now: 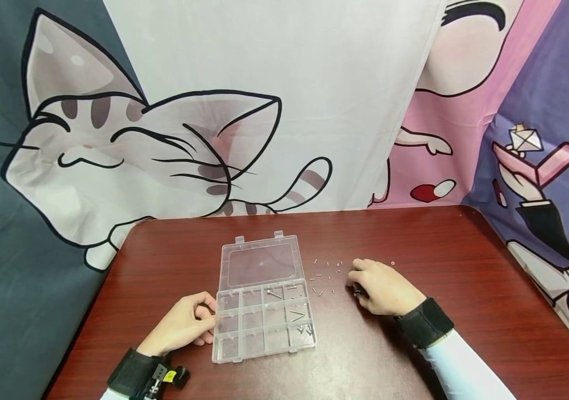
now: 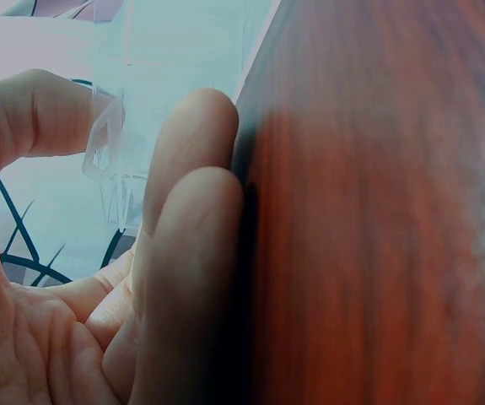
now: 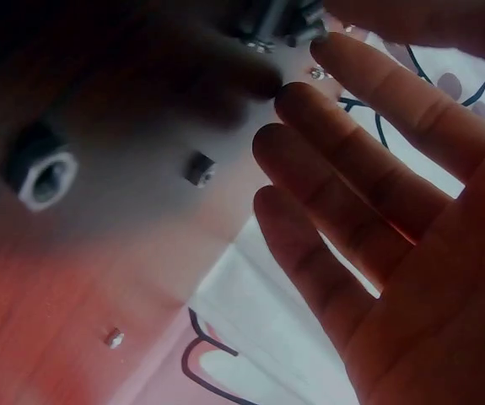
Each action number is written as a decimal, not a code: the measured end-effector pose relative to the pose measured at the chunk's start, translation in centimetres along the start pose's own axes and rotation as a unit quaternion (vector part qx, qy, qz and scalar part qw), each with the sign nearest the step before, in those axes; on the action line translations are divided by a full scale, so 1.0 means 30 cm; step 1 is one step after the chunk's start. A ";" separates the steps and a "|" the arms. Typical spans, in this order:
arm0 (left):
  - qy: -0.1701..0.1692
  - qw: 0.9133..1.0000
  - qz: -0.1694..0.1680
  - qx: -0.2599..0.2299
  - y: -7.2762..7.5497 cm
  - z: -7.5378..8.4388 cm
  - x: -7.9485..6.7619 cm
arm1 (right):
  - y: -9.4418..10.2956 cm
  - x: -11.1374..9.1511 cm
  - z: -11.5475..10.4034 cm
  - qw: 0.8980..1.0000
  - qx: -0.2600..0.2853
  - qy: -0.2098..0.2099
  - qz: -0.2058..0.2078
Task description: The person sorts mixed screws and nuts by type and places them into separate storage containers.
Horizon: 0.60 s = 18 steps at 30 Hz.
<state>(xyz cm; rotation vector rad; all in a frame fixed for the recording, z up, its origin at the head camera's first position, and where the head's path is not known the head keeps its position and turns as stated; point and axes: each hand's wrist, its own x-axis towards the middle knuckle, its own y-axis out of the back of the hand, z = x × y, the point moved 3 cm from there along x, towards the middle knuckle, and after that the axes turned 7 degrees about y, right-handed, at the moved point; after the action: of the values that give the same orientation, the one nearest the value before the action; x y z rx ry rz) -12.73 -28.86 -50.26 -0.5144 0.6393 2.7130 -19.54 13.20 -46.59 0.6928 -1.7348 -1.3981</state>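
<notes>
You've got 2 hands (image 1: 181,322) (image 1: 384,286), 2 blk wristbands (image 1: 131,373) (image 1: 424,323), 1 clear box (image 1: 263,356) w/ 1 lid (image 1: 263,264), 2 lid tabs (image 1: 278,234) & 12 cmpts (image 1: 251,320); approx. a dozen loose sm. metal pcs (image 1: 319,275).

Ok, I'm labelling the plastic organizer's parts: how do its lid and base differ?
The lid is one undivided panel; the base is divided into a grid. The lid lies toward the table's far edge, while the base lies nearer the camera. The lid shows nothing on it; the base holds metal screws. Both are clear plastic.
</notes>
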 end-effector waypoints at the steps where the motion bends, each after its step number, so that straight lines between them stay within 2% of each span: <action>1: 0.000 1.000 0.000 0.002 0.000 0.000 0.000 | -0.003 0.000 0.002 1.000 0.004 -0.001 0.000; 18: 0.000 1.000 -0.002 -0.004 -0.001 0.004 -0.003 | -0.015 -0.001 0.013 0.999 0.034 -0.037 -0.007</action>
<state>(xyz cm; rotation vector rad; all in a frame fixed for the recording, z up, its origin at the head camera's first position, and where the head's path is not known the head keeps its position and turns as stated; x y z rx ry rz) -12.70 -28.80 -50.13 -0.5185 0.6261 2.7132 -19.87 13.32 -47.07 0.6992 -1.8470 -1.3949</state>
